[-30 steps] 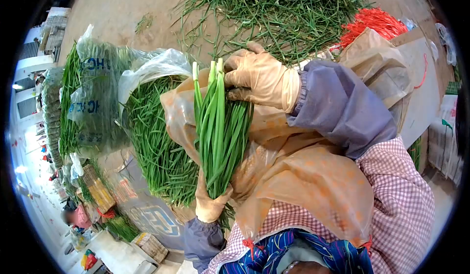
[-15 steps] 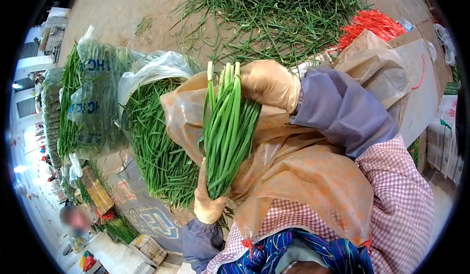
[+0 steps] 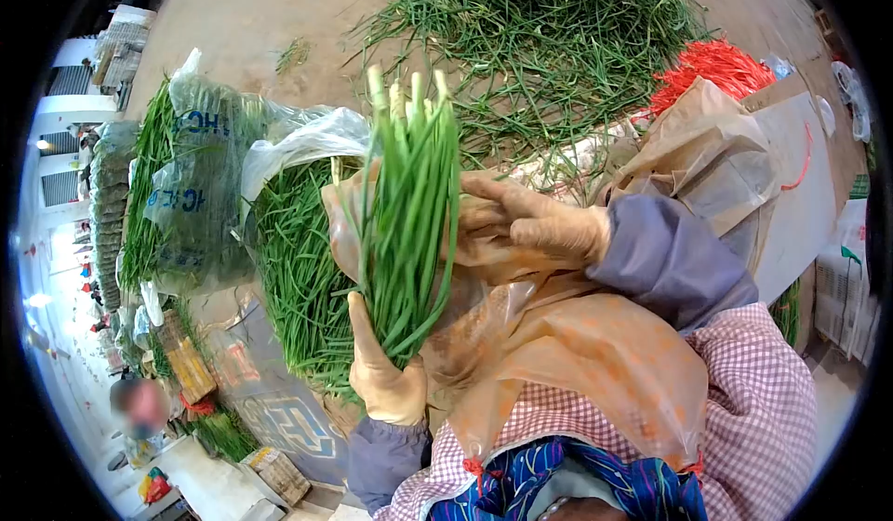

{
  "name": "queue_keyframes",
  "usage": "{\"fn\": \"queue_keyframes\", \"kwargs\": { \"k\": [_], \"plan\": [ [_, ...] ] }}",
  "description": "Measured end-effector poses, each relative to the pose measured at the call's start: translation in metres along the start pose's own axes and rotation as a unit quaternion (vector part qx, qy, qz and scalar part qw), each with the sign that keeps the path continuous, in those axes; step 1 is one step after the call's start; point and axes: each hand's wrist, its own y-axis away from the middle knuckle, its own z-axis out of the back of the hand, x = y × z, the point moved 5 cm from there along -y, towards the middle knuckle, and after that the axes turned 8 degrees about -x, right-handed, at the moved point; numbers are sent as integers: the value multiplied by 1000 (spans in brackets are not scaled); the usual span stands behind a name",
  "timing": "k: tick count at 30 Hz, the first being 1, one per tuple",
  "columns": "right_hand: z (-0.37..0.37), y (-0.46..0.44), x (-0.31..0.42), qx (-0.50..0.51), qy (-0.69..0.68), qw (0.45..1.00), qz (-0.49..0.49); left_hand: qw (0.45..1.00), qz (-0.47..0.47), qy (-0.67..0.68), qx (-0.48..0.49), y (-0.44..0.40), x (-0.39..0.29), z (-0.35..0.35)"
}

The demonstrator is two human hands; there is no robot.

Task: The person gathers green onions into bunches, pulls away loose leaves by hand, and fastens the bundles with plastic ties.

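Note:
A bunch of garlic chives [image 3: 409, 214] stands upright before me, pale stem ends at the top and leaf tips below. My gloved left hand [image 3: 391, 381] holds its lower, leafy end, the thumb up along the side. To the right of the bunch, my gloved right hand [image 3: 539, 223] has its fingers stretched out and holds nothing. Its fingertips come close to the leaves; I cannot tell whether they touch. A brown plastic apron [image 3: 595, 335] covers my lap beneath both hands. Left of the bunch, more chives [image 3: 302, 270] lie in an open clear plastic bag [image 3: 312, 140].
A packed clear bag of greens [image 3: 200, 186] with blue lettering stands further left. Loose greens [image 3: 539, 46] are heaped on the floor ahead. Red plastic ties [image 3: 712, 73] lie at the right by a grey board [image 3: 805, 186]. Another person [image 3: 141, 409] is far off at lower left.
My right hand has come away from the stem ends, moved down and opened its fingers. The bunch has tilted and shifted slightly left and up in my left hand.

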Motion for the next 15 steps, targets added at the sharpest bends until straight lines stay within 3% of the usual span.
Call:
{"fn": "queue_keyframes", "kwargs": {
  "k": [1,2,5,6,10,14,15],
  "plan": [
    [-20,-3,8,-2,-82,997,12,998,-17,-57,-11,-1,-5,2],
    [-26,-4,11,-9,-150,988,18,994,-7,-96,50,0,-8,2],
    [-23,-7,16,-35,-318,947,26,951,-142,-252,112,16,-16,-15],
    [-12,-7,12,-86,-324,941,47,940,-170,-264,138,23,-13,-19],
    [19,-12,-6,-72,-306,949,39,905,-212,-329,164,37,-23,-24],
    [41,-34,-24,-51,-371,926,39,890,-241,-329,201,41,-27,-25],
    [37,-34,-21,-37,-360,931,41,904,-222,-273,242,36,-34,-19]
  ]
}}
